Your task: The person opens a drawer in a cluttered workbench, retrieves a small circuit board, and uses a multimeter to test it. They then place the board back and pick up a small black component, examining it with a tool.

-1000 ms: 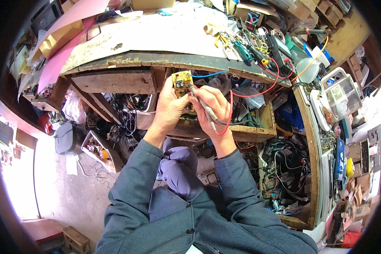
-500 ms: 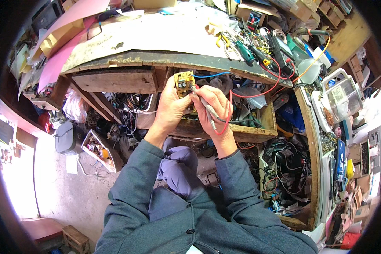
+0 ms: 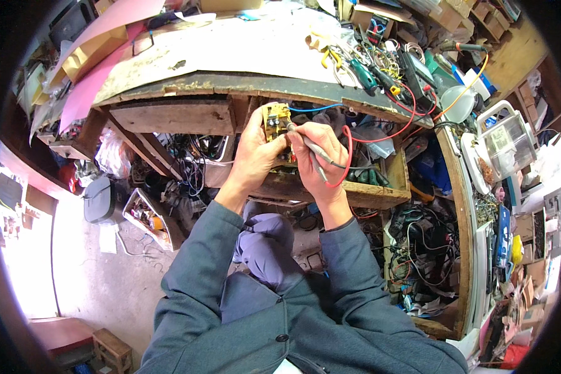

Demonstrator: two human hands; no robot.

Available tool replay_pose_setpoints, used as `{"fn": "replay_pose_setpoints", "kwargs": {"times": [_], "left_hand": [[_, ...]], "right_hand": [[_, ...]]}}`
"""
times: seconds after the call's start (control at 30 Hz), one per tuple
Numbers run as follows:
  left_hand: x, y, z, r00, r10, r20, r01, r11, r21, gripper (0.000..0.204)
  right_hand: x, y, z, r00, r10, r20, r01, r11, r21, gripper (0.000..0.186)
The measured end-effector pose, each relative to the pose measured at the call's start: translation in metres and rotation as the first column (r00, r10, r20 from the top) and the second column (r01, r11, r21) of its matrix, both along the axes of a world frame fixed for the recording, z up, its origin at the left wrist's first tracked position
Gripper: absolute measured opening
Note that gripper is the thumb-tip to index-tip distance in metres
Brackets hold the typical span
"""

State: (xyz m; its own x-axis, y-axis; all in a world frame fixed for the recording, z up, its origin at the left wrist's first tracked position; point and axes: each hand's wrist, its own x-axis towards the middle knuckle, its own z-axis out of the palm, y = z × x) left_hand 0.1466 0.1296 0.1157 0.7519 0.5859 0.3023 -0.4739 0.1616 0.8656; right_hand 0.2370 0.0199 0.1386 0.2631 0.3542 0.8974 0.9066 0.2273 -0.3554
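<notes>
My left hand (image 3: 254, 156) grips a yellow circuit board (image 3: 277, 116) by its left side, over an open wooden drawer (image 3: 386, 199). Closed round two pencil-like grey test probes (image 3: 315, 153), my right hand (image 3: 323, 171) is against the board's right side, with a tip at its components; whether it touches one is too small to tell. A red lead (image 3: 349, 159) loops from the probes toward the black devices on the bench, and a dark lead leaves to the right. A blue wire (image 3: 315, 109) runs right from the board's top.
The bench (image 3: 206, 47) bears a pale sheet, yellow-handled pliers (image 3: 330, 60), a green-handled tool (image 3: 363, 75) and tangled wires. Pink sheets (image 3: 81, 112) hang at left. A clear lidded container (image 3: 498, 146) stands at right. A bin of parts (image 3: 148, 221) and a wooden stool (image 3: 112, 349) are on the floor.
Both hands, with board and probes, have shifted slightly right in view, along with the surroundings. The probes sit at a slightly different angle, and the red lead's loop has changed shape.
</notes>
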Motion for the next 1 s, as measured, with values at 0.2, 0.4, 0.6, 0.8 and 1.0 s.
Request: {"fn": "replay_pose_setpoints", "kwargs": {"times": [0.2, 0.4, 0.6, 0.8, 1.0], "left_hand": [[-0.004, 0.006, -0.001, 0.985, -0.171, 0.024, 0.172, 0.956, -0.239, 0.043], [-0.007, 0.012, 0.002, 0.963, -0.236, 0.131, 0.267, 0.901, -0.341, 0.041], [-0.012, 0.006, 0.01, 0.963, -0.24, 0.12, 0.268, 0.892, -0.365, 0.038], [-0.013, 0.013, 0.005, 0.945, -0.258, 0.204, 0.318, 0.872, -0.373, 0.039], [-0.011, 0.016, -0.001, 0.957, -0.199, 0.21, 0.272, 0.866, -0.419, 0.043]], "right_hand": [[0.002, -0.001, -0.001, 0.993, 0.012, -0.117, -0.009, 1.0, 0.026, 0.009], [0.01, 0.002, -0.01, 0.986, 0.041, -0.164, -0.03, 0.997, 0.07, 0.01], [0.011, 0.002, -0.012, 0.973, 0.045, -0.228, -0.028, 0.997, 0.077, 0.01], [0.008, 0.001, -0.011, 0.869, 0.193, -0.456, -0.108, 0.973, 0.206, 0.01], [0.009, -0.003, -0.011, 0.746, 0.351, -0.566, -0.195, 0.927, 0.319, 0.014]]}}
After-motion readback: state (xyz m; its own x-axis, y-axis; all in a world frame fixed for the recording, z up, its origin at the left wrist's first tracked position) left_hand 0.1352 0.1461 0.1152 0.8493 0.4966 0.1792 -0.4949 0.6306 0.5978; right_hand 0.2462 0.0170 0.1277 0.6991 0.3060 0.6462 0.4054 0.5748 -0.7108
